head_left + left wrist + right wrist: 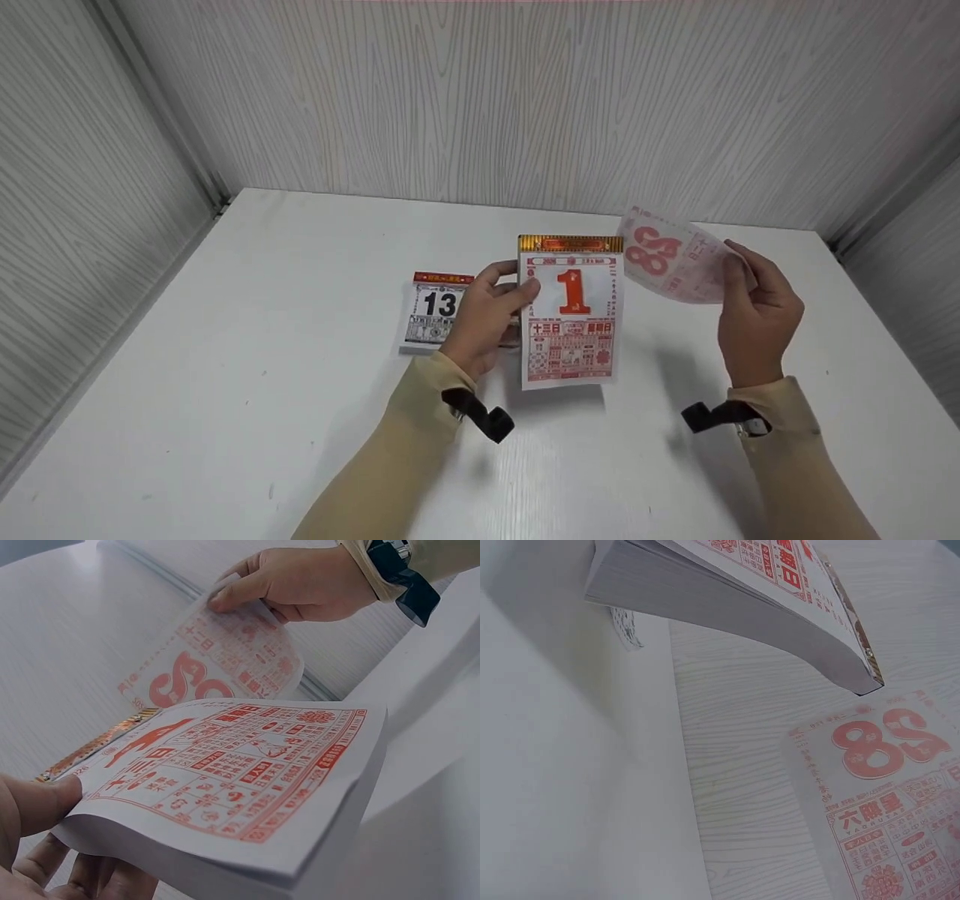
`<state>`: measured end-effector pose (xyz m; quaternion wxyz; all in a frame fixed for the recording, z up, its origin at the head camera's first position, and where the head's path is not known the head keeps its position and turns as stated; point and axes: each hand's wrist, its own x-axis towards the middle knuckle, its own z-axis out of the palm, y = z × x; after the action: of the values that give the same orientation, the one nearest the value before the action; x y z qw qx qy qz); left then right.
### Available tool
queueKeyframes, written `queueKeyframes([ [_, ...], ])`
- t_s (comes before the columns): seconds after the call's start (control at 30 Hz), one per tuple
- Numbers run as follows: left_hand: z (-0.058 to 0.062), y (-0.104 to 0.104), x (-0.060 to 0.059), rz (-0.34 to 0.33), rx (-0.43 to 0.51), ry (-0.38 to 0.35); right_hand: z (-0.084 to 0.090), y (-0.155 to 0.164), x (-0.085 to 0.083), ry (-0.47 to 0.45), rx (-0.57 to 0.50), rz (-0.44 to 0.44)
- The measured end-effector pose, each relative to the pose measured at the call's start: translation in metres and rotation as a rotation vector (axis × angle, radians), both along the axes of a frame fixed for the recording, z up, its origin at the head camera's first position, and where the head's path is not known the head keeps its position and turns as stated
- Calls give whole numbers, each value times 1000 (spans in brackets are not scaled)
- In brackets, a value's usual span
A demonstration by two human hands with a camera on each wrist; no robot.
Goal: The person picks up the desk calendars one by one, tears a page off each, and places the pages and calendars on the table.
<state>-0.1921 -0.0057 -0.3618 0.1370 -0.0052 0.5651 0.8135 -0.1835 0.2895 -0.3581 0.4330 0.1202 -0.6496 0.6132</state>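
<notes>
The left hand (484, 319) is holding the calendar (571, 319) in its grip; the right hand's (757, 315) grip is pinching a loose page (664, 256) at its two o'clock, above the desk (262, 360).

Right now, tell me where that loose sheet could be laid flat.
Bare table lies left of the small pad, and near the front edge between the sleeves. Right of the big pad, below the right hand, is free too. It is crowded mid-table, where the left hand holds the big pad.

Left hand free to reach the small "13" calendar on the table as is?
Probably not yet: the left hand grips the red calendar pad, held off the table. The "13" calendar lies just beside and behind it, nothing between; the hand must let go first.
</notes>
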Motion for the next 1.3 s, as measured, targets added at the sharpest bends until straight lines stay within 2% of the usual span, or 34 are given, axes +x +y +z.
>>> queueKeyframes([
  [0.13,1,-1,0,-1,-2,-1,3,-1,1,-8,-13,-3],
  [0.37,2,-8,2,-3,4,11,6,0,-2,-79,34,-122],
  [0.53,4,-10,3,-8,13,3,7,0,-5,-133,64,-151],
  [0.67,7,-5,7,-22,18,-11,15,-7,-1,-180,71,-171],
  [0.83,9,11,17,-51,59,-52,21,-13,3,-191,86,-190],
  [0.97,3,25,23,-58,83,-108,22,-15,4,-194,81,-200],
  [1.07,-5,34,24,-51,76,-136,19,-14,3,-194,78,-207],
  [1.2,-15,41,20,-34,43,-153,13,-13,-2,-196,73,-202],
  [1.3,-20,42,15,-15,2,-138,10,-15,-2,-204,76,-201],
])
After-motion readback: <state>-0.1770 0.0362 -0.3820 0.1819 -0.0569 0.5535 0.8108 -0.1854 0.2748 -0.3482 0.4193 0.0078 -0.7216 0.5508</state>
